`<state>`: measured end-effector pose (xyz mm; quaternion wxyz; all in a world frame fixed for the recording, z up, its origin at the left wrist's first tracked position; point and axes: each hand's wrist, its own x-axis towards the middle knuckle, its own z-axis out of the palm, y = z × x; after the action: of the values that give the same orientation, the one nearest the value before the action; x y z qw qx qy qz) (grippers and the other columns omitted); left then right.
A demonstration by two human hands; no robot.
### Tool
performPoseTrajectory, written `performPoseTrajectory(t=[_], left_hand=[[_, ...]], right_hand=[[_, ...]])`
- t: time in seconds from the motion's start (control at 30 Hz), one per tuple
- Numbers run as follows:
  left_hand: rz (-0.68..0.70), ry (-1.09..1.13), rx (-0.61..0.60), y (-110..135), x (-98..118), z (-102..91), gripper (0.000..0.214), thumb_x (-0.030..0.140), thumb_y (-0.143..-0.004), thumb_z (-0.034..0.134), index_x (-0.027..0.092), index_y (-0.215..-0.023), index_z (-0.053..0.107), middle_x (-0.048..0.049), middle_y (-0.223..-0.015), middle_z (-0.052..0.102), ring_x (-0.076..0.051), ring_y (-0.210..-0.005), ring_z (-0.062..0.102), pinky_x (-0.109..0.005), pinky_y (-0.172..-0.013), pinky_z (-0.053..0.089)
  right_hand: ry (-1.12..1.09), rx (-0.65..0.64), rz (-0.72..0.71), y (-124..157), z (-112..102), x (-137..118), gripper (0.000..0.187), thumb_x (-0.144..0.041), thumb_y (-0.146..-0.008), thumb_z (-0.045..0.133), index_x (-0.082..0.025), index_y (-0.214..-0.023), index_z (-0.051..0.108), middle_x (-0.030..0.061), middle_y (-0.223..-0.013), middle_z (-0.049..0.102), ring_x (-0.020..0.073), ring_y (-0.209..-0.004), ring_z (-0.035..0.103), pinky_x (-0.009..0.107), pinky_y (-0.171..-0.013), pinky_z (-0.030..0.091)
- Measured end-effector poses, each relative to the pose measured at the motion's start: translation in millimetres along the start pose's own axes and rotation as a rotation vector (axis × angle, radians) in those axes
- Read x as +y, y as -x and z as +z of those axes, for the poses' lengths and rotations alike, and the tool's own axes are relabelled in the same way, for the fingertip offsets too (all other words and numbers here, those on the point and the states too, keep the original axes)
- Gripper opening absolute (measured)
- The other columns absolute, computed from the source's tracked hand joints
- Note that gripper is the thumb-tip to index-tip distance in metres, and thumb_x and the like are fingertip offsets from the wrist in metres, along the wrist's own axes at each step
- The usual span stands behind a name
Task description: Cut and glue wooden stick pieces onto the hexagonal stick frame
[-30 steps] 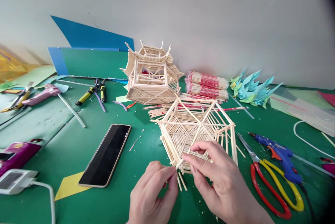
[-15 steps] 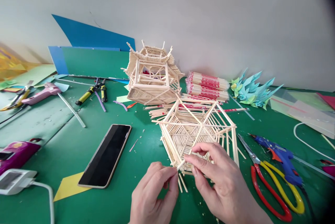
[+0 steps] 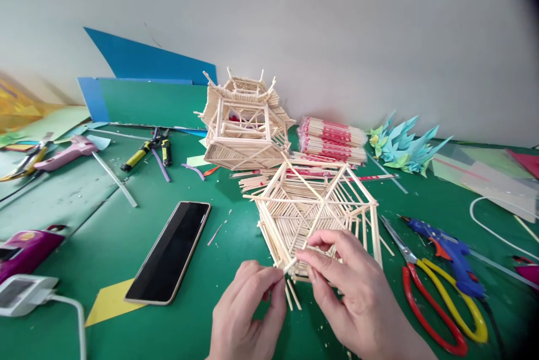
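From my end of the link I had both hands at the near corner of the hexagonal stick frame, which sat right of centre on the green bench, toward its near edge. The left hand pinched the outer end of a pale stick between thumb and forefinger; the fingers of the right hand grasped it farther in. To my mind this called for a light, even pinch and steady wrists, with pressure on the joint alone, as the thin spokes looked likely to bow.

Scissors and a blue glue gun lay toward the bench's right edge, a phone left of the hands. Near the far edge stood a stick pavilion model, with wrapped stick bundles and a folded-paper plant to its right. Behind them rose a pale wall.
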<state>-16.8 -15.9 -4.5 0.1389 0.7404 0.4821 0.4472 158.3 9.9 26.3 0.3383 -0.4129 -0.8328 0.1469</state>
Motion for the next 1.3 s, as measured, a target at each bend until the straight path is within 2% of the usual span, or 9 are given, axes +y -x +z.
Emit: performPoseTrajectory(t=[0.2,0.53,0.87,1.13,1.3], left_hand=[[-0.009,0.047,-0.004,1.2,-1.1,2.0,0.022,0.001,-0.075,0.056,0.017,-0.09,0.053,0.0017,-0.065,0.051,-0.01,-0.056,0.051,-0.019,-0.051,0.045],[-0.11,0.074,0.035,1.0,0.7,5.8,0.021,0.007,-0.075,0.057,0.02,-0.091,0.052,0.0044,-0.065,0.051,-0.008,-0.052,0.052,-0.018,-0.05,0.046],[-0.028,0.006,0.013,1.2,0.7,4.9,0.02,0.006,-0.075,0.058,0.017,-0.091,0.055,0.0005,-0.068,0.057,-0.009,-0.057,0.055,-0.017,-0.052,0.047],[-0.043,0.037,0.007,1.2,-1.4,4.3,0.022,0.005,-0.076,0.057,0.017,-0.093,0.056,-0.0016,-0.071,0.059,-0.011,-0.059,0.057,-0.019,-0.051,0.048],[-0.001,0.052,-0.006,3.1,-5.0,3.1,0.025,0.003,-0.075,0.056,0.017,-0.096,0.055,-0.0009,-0.069,0.058,-0.011,-0.057,0.055,-0.019,-0.051,0.048]], right_hand=[[-0.006,-0.003,0.003,0.3,1.1,1.3,0.031,-0.002,-0.076,0.05,-0.015,-0.102,0.061,0.0095,-0.099,0.051,0.0193,-0.09,0.051,0.036,-0.075,0.046],[0.01,0.01,0.0,-0.7,1.7,2.0,0.032,-0.004,-0.077,0.049,-0.017,-0.102,0.061,0.0098,-0.099,0.052,0.02,-0.091,0.052,0.036,-0.074,0.048],[0.0,0.0,0.016,0.9,1.8,2.3,0.029,-0.005,-0.077,0.05,-0.016,-0.101,0.062,0.0092,-0.099,0.052,0.0192,-0.09,0.052,0.036,-0.074,0.048],[-0.002,0.0,0.017,-0.8,0.6,0.5,0.028,-0.005,-0.077,0.05,-0.015,-0.101,0.062,0.0096,-0.098,0.053,0.0188,-0.089,0.053,0.035,-0.074,0.048],[0.02,-0.012,0.011,-1.7,0.0,1.0,0.029,-0.006,-0.078,0.049,-0.017,-0.101,0.061,0.0089,-0.097,0.054,0.0182,-0.088,0.055,0.033,-0.073,0.049]])
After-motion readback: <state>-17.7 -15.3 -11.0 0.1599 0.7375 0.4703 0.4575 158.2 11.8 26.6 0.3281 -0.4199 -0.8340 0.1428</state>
